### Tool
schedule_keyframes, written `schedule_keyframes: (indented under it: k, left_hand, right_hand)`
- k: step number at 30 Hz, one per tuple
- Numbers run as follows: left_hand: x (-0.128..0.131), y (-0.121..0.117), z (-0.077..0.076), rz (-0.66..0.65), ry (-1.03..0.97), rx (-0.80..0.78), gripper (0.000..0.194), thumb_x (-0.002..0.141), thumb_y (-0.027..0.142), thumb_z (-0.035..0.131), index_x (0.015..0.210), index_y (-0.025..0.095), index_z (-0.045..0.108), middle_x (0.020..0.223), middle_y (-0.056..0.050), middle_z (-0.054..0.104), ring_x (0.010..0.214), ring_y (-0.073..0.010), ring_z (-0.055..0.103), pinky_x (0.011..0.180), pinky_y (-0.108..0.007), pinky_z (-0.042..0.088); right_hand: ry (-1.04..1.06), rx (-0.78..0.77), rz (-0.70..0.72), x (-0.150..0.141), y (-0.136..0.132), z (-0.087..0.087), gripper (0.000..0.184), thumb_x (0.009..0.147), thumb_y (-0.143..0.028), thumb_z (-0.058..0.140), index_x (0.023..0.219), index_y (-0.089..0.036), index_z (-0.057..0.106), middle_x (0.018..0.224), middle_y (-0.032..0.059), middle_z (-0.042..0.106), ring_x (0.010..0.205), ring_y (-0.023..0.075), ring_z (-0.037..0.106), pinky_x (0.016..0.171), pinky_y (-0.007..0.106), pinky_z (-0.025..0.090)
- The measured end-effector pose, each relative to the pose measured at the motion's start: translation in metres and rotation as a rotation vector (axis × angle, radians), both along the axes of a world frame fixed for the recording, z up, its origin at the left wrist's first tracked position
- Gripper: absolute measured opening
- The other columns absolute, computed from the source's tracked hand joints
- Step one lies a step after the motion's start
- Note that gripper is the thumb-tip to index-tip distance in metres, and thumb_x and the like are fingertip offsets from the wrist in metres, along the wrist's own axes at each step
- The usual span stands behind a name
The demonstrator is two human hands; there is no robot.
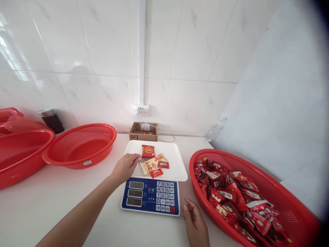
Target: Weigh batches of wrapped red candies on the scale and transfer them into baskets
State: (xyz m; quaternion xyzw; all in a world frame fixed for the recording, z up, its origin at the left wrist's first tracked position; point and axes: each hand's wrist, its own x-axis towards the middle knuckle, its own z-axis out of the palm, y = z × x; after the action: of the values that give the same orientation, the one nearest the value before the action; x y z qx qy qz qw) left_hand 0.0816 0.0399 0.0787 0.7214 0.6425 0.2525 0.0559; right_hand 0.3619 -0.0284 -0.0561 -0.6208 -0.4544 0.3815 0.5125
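Note:
My left hand [125, 167] reaches over the white pan [177, 164] of a blue electronic scale [151, 196]. Its fingertips rest on a small dark snack packet [142, 160] at the pan's left side, fingers curled together. Beside it on the pan lie a square red packet [148, 151], a long yellow packet [152, 164] and two small red ones [156, 173]. My right hand [195, 224] lies on the white table just right of the scale's keypad, fingers loosely bent, holding nothing. It sits next to a red basket [293, 202] full of red snack packets [231, 197].
Two red baskets [79, 145] stand at the left, the nearer one empty, with a red plastic bag [10, 120] and a dark jar [51, 120] behind. A small cardboard box [143, 131] sits against the tiled wall under a socket [142, 110].

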Motion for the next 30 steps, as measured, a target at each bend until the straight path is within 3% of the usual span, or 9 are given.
schedule_keyframes:
  k: [5, 11, 19, 25, 30]
  left_hand:
    - [-0.012, -0.009, 0.005, -0.008, 0.018, 0.019, 0.028, 0.084, 0.027, 0.034, 0.102, 0.023, 0.055, 0.104, -0.006, 0.061, 0.100, -0.0201, 0.053, 0.083, -0.034, 0.046]
    - [-0.008, 0.001, 0.007, -0.181, 0.091, 0.008, 0.030, 0.076, 0.013, 0.039, 0.098, 0.024, 0.056, 0.107, -0.002, 0.061, 0.106, -0.0184, 0.049, 0.091, -0.034, 0.042]
    - [-0.010, 0.016, 0.007, -0.224, 0.189, -0.021, 0.025, 0.080, 0.019, 0.040, 0.087, 0.021, 0.064, 0.096, -0.006, 0.064, 0.095, -0.0215, 0.054, 0.085, -0.037, 0.042]
    - [-0.033, 0.008, 0.021, -0.107, 0.146, -0.050, 0.024, 0.079, 0.026, 0.040, 0.079, 0.022, 0.063, 0.087, -0.005, 0.064, 0.083, -0.0182, 0.057, 0.072, -0.030, 0.045]
    - [-0.021, 0.030, 0.029, 0.033, 0.094, -0.027, 0.021, 0.080, 0.029, 0.037, 0.080, 0.021, 0.056, 0.093, -0.004, 0.061, 0.082, -0.0172, 0.057, 0.069, -0.030, 0.045]
  right_hand:
    - [0.017, 0.023, 0.017, 0.000, 0.002, -0.001, 0.049, 0.067, -0.055, 0.058, 0.097, -0.017, 0.063, 0.097, 0.0090, 0.068, 0.089, 0.0234, 0.062, 0.072, 0.029, 0.050]
    - [-0.003, 0.030, 0.041, 0.000, 0.001, -0.004, 0.050, 0.069, -0.054, 0.056, 0.102, -0.016, 0.060, 0.099, 0.0097, 0.067, 0.091, 0.0234, 0.061, 0.075, 0.030, 0.049]
    - [-0.034, 0.013, 0.007, 0.000, 0.000, 0.000, 0.060, 0.064, -0.062, 0.054, 0.100, -0.015, 0.059, 0.097, 0.0104, 0.066, 0.093, 0.0247, 0.060, 0.078, 0.031, 0.048]
    - [-0.056, -0.013, 0.067, 0.005, 0.008, -0.013, 0.061, 0.064, -0.064, 0.052, 0.100, -0.015, 0.059, 0.087, 0.0084, 0.068, 0.084, 0.0226, 0.062, 0.071, 0.028, 0.049]
    - [-0.047, -0.022, 0.097, 0.007, 0.011, -0.019, 0.061, 0.066, -0.064, 0.053, 0.102, -0.015, 0.059, 0.086, 0.0081, 0.068, 0.082, 0.0222, 0.063, 0.071, 0.028, 0.049]
